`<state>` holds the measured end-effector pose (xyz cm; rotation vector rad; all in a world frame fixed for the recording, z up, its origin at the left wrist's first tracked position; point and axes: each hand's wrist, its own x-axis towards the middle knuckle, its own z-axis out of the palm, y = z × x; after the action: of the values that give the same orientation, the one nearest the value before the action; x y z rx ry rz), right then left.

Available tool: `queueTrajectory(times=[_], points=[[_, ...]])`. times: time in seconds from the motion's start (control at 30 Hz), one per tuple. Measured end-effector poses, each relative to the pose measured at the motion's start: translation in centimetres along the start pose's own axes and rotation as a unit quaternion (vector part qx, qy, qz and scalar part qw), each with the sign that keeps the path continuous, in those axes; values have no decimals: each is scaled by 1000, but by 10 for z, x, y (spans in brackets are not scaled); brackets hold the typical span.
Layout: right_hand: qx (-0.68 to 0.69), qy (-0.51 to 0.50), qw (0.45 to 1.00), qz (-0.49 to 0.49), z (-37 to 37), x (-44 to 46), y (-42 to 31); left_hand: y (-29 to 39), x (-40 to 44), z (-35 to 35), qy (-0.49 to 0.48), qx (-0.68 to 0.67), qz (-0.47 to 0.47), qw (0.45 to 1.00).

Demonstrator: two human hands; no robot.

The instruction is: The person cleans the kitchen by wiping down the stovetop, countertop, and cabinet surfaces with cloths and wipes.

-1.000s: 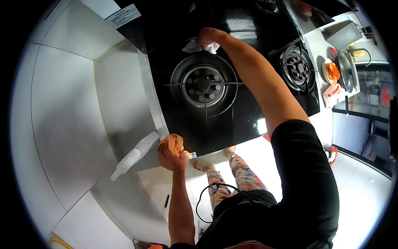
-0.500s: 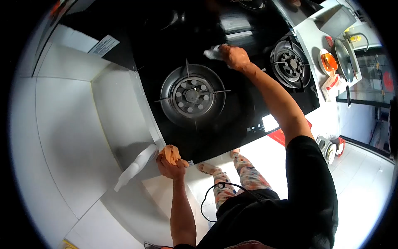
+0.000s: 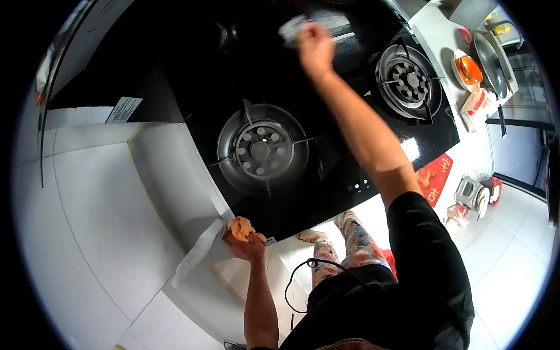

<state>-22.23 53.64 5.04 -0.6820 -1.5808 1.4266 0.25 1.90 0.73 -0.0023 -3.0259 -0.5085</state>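
Note:
My left hand [image 3: 246,245] is closed round a crumpled orange cloth [image 3: 242,228] at the front left corner of the black glass stove [image 3: 291,204]. Beside it a white bottle [image 3: 198,252] stands against the grey ledge. My right hand [image 3: 315,49], blurred by motion, is over the black glass beyond the burners, with a pale, see-through wipe [image 3: 293,29] held at its fingertips. The left burner [image 3: 262,150] lies nearer me than the right hand, and the right burner [image 3: 409,81] is off to its right.
On the right counter are a bowl with an orange item [image 3: 468,69], a pan [image 3: 490,64] and a red-and-white packet [image 3: 475,105]. Tiled wall [image 3: 105,216] borders the left side. A red mat [image 3: 434,179] and a grey stool [image 3: 468,192] are below on the right.
My right hand has moved with the wipe from behind the left burner, first right, then farther back over the glass. My left hand keeps the orange cloth at the corner. The view has shifted.

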Motion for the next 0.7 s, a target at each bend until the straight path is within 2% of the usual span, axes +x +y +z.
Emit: queueTrajectory(times=[0.07,0.1,0.17,0.2,0.3,0.33,0.37,0.4,0.43,0.5,0.53,0.6,0.63,0.7], points=[[-29,-93,995,-26,58,-54,-9,-5,-2,5,-1,-19,-11,1000],[-76,-156,985,-3,79,-73,-19,-7,-1,6,15,0,0,1000],[-108,-201,972,57,88,-84,-49,-15,0,11,28,22,15,999],[-67,-198,977,50,87,-77,-35,-21,-2,14,34,40,22,998],[-53,-66,996,-5,25,-22,-3,-25,-4,15,34,50,14,998],[65,-42,996,48,-4,9,22,-25,-4,15,28,42,3,999],[45,11,997,55,-38,35,39,-21,-3,13,29,42,-4,999],[110,47,990,75,-69,60,64,-12,-1,11,37,44,12,998],[82,93,990,63,-83,70,73,-7,0,5,45,46,29,997],[62,77,992,73,-66,66,86,2,2,0,27,9,8,1000],[146,49,988,33,-40,35,59,4,-1,-2,4,-27,-11,1000],[176,-50,980,78,14,-17,62,3,-2,-2,10,-23,9,1000],[53,-97,991,79,41,-40,61,2,0,-2,15,-16,26,999],[-12,-148,968,203,63,-58,17,-5,1,4,25,-9,45,999]])
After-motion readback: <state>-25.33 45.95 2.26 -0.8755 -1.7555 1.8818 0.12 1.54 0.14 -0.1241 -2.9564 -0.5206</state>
